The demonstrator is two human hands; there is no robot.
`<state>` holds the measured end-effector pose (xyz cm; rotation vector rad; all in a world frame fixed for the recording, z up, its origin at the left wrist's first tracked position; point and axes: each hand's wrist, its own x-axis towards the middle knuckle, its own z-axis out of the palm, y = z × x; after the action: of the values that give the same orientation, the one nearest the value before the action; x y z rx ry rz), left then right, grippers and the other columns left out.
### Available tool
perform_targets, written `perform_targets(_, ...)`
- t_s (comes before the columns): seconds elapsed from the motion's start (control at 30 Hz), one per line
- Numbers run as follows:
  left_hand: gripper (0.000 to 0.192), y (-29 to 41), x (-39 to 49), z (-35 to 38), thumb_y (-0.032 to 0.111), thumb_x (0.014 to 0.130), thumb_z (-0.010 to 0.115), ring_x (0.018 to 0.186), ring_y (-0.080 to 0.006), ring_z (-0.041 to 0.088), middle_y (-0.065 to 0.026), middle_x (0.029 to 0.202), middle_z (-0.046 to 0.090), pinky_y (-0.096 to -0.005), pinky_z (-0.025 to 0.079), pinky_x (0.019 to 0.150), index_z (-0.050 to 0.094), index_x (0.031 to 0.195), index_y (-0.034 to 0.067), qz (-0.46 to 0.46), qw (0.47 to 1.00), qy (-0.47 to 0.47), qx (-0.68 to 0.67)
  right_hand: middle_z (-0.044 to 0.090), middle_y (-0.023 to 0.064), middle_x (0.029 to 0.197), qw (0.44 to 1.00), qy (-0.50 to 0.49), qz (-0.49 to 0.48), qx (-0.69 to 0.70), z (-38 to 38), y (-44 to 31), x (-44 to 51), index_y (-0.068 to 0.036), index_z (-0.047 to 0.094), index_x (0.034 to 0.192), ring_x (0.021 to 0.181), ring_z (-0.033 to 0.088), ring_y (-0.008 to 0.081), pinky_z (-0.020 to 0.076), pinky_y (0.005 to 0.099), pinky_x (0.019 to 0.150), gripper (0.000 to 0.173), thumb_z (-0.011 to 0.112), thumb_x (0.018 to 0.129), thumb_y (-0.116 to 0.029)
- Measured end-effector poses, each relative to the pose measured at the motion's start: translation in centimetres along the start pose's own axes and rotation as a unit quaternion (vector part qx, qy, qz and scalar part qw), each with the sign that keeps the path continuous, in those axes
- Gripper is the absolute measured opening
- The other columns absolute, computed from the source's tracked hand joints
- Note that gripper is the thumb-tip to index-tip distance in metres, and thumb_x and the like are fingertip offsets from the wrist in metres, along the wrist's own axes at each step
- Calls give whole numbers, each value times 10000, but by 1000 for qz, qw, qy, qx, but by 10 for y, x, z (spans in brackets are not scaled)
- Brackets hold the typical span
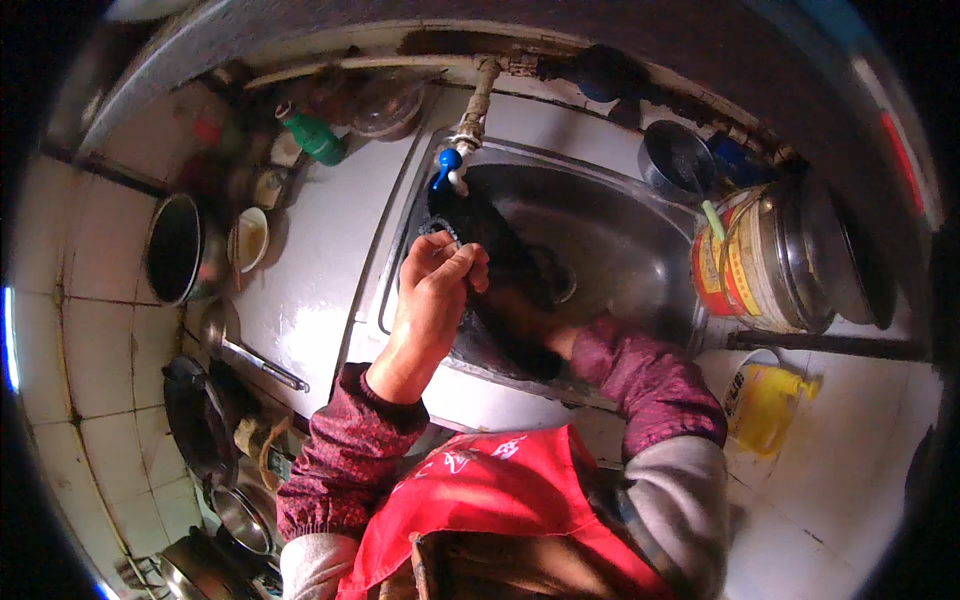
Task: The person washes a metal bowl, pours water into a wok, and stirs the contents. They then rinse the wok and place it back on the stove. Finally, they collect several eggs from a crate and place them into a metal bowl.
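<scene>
A dark pan-like vessel (499,247), probably a wok, sits tilted in the left part of the metal sink (615,217). At its near-left edge, my left hand (442,285) is closed, thumb against the bent fingers, seemingly gripping the rim or a small grey loop (439,223) there. My right hand (536,319) reaches down into the shadow over the vessel; its fingers are too dark to make out, so whether it holds anything is hidden. Above the vessel is the faucet (459,180) with a blue lever (448,160).
Right of the sink stand a label-wrapped bucket (724,262), a grey pot (676,159) and a yellow bottle (761,412). Left are a green bottle (313,137), a deep pot (176,251), a white bowl (252,240) and a ladle (259,360). Several pans rest lower left.
</scene>
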<state>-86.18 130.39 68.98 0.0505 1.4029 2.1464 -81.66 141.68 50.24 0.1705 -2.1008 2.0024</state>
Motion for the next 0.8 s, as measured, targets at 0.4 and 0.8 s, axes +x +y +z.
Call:
perform_targets(0.4,140,77,-37,4,38,847,533,764,-183,500,-135,908,555,-329,390,713,475,964,-11,43,999,-17,25,607,121,864,857,151,106,-482,-62,89,6,-52,564,1016,750,615,254,487,354,650,219,527,870,-211)
perform_targets(0.8,234,87,-32,-12,174,883,509,773,-196,494,-130,937,571,-338,394,704,529,963,-45,63,994,-83,26,644,170,891,870,276,81,-401,-176,26,-43,-63,624,932,840,626,360,501,395,727,136,532,832,-65)
